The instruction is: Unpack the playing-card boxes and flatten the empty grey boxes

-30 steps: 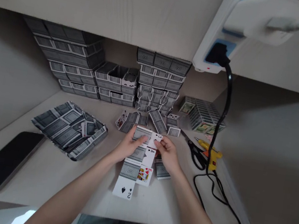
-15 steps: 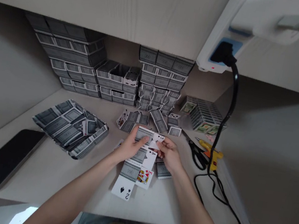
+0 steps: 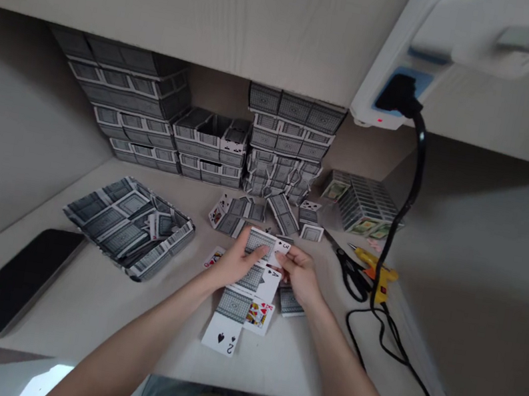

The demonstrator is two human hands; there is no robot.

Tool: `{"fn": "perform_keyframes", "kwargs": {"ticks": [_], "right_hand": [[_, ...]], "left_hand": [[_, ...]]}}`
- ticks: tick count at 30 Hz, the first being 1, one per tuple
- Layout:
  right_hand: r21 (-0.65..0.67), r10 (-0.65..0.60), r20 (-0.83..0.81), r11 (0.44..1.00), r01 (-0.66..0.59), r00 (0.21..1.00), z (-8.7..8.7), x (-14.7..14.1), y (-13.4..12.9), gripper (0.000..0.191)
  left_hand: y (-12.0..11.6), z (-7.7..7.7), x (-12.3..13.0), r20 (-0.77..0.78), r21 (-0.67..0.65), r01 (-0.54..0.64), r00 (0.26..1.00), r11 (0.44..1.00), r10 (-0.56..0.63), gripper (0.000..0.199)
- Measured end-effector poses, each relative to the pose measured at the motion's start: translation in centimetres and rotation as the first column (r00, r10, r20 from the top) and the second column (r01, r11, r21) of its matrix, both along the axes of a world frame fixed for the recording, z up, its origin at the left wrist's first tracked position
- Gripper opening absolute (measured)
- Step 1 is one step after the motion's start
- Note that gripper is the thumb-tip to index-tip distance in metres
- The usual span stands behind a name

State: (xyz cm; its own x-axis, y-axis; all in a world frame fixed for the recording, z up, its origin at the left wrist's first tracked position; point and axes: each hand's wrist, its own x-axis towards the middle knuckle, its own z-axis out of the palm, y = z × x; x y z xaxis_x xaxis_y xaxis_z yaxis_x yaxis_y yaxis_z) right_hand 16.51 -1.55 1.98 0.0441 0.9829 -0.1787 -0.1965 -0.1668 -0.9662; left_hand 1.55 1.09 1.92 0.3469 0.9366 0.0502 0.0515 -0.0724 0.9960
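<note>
My left hand [image 3: 236, 262] grips the left side of a strip of joined playing cards [image 3: 233, 305], its thumb on a patterned card back. My right hand [image 3: 301, 276] pinches the right edge of the top piece, where a three of spades [image 3: 282, 247] shows. Below it in the strip are an ace, a red king [image 3: 258, 316] and, at the bottom, a two of spades [image 3: 221, 335]. A small stack of cards [image 3: 290, 302] lies partly under my right hand. Folded card pieces [image 3: 237, 215] lie just beyond both hands.
A tray made of cards [image 3: 126, 222] and a black phone-like slab [image 3: 9, 284] are at left. Card boxes [image 3: 211, 138] stack along the back. Scissors [image 3: 352, 275], a yellow glue gun [image 3: 382, 282] and a black cable [image 3: 414, 182] lie right. A power strip [image 3: 381, 89] hangs above.
The view has shifted slightly, so everything appears a little further right. Both hands keep their hold on the cards, and the left hand sits slightly nearer the right one.
</note>
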Motion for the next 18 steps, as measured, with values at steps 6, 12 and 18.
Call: {"fn": "perform_keyframes", "kwargs": {"ticks": [6, 12, 18], "right_hand": [[0.084, 0.091, 0.025, 0.992, -0.093, 0.996, 0.3, 0.5, 0.1, 0.024], [0.048, 0.094, -0.036, 0.995, -0.092, 0.995, 0.4, 0.5, 0.2, 0.031], [-0.047, 0.198, 0.018, 0.979, -0.197, 0.98, 0.5, 0.3, -0.2, 0.032]], "left_hand": [[0.8, 0.1, -0.4, 0.022, 0.046, -0.049, 0.999, 0.998, 0.048, 0.033], [1.4, 0.3, -0.8, 0.021, 0.119, -0.246, 0.969, 0.962, 0.245, 0.031], [1.8, 0.4, -1.2, 0.071, 0.128, -0.368, 0.93, 0.921, 0.362, 0.031]]}}
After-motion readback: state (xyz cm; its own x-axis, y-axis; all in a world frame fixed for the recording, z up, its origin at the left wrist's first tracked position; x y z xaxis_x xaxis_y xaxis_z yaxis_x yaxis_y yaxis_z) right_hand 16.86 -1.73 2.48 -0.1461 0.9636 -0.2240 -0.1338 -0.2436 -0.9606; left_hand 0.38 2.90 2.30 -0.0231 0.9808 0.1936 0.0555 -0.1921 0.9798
